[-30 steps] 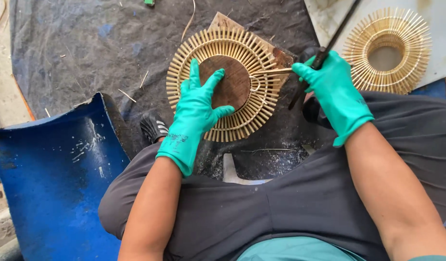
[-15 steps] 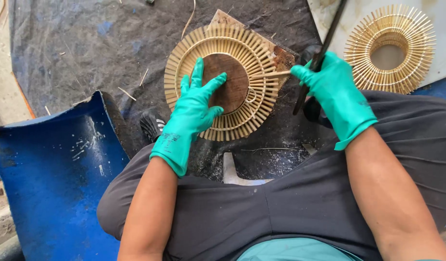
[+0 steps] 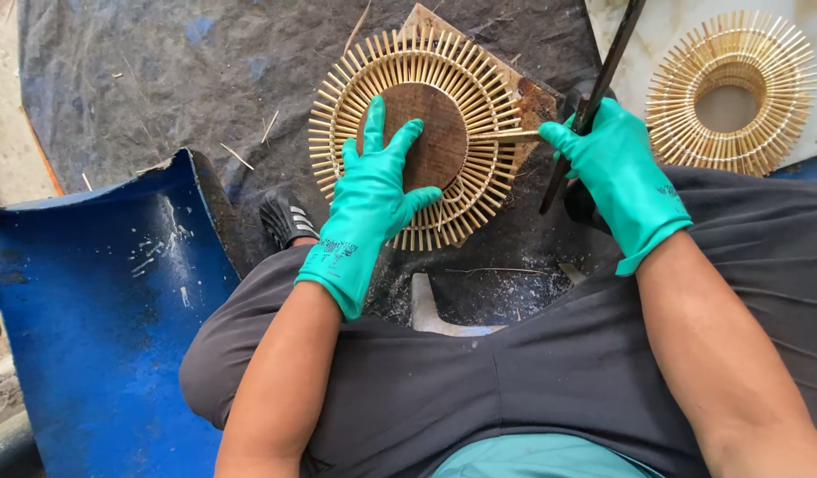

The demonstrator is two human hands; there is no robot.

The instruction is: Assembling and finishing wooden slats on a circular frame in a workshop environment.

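Both hands in teal rubber gloves — left hand (image 3: pixel 373 208), right hand (image 3: pixel 621 177) — small dark cuff print, forearms bare; dark grey shorts (image 3: pixel 514 381), teal shirt hem.

The floor (image 3: pixel 116 97) is covered by a dark, dusty plastic sheet (image 3: pixel 205 80), on which scattered slivers of straw (image 3: pixel 236 157) and pale dust are seen. A wooden board (image 3: pixel 536 97) is laid on the sheet, and a round ring of bamboo sticks (image 3: pixel 479 88) with a brown wooden disc (image 3: pixel 439 133) at its centre is set on the board. To the left, a curved blue plastic piece (image 3: pixel 99 301), scuffed with white marks, is rested on the floor. At the upper right, a pale flat board (image 3: pixel 621 26) is placed on the ground, and a second stick ring (image 3: pixel 736 88) with an open middle is laid on it. A black sandal (image 3: pixel 284 217) is planted on the sheet beside the blue piece.
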